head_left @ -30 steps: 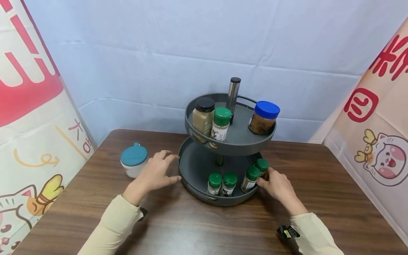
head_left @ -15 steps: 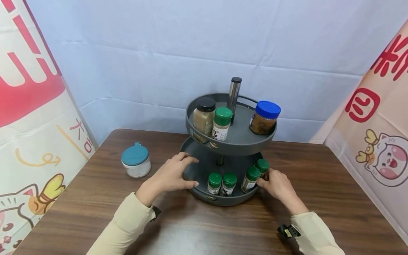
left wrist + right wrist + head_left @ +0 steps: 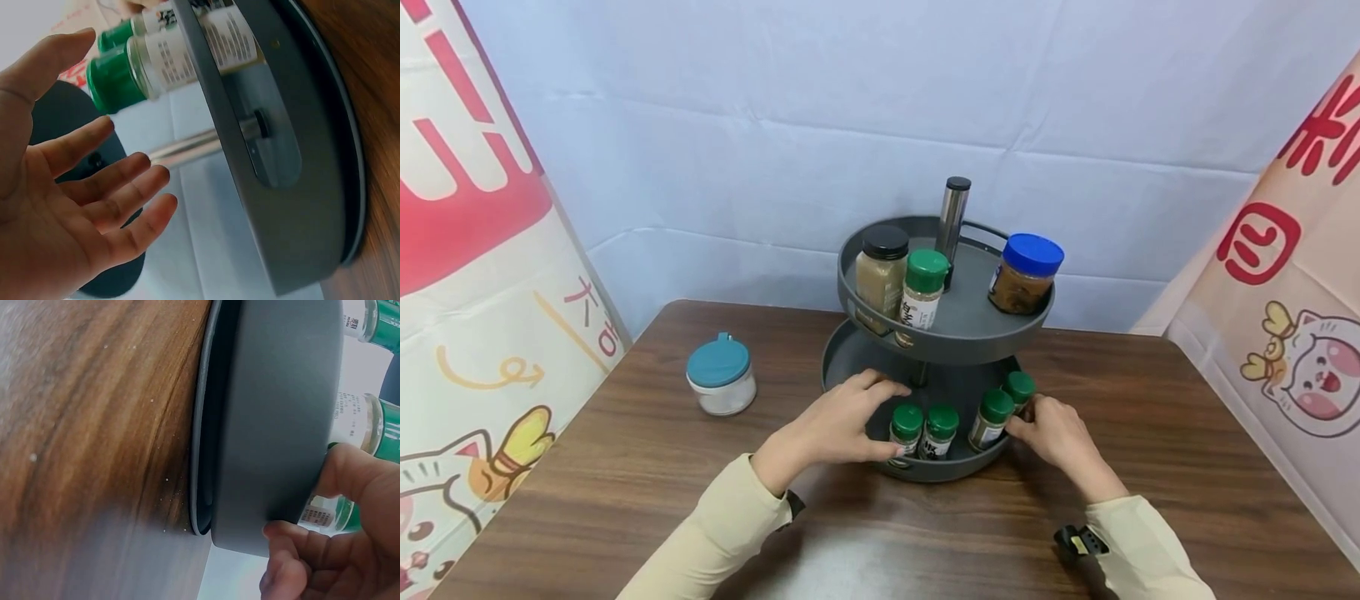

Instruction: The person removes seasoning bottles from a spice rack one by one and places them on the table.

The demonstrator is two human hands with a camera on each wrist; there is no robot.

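Observation:
A grey two-tier turntable rack (image 3: pixel 970 348) stands on the table. My left hand (image 3: pixel 835 425) reaches over the lower tray's left side, its thumb and fingers spread around the green-capped spice bottle (image 3: pixel 907 422). In the left wrist view that bottle's green cap (image 3: pixel 115 84) lies between thumb and fingers, apparently not gripped. A second green-capped bottle (image 3: pixel 941 427) stands beside it. At the tray's right, my right hand (image 3: pixel 1054 433) pinches the rim, thumb inside and fingers outside, as the right wrist view shows around the tray wall (image 3: pixel 275 425). Two more green-capped bottles (image 3: pixel 992 414) stand close to that hand.
The upper tray carries a black-lidded jar (image 3: pixel 882 271), a taller green-capped bottle (image 3: pixel 922 287) and a blue-lidded jar (image 3: pixel 1027 273). A teal-lidded container (image 3: pixel 721 375) stands on the wooden table (image 3: pixel 617 467) to the left. Pale cloth hangs behind the table.
My left hand has moved right, from beside the teal-lidded container to the leftmost green-capped bottle in the lower tray. My right hand stays at the rim.

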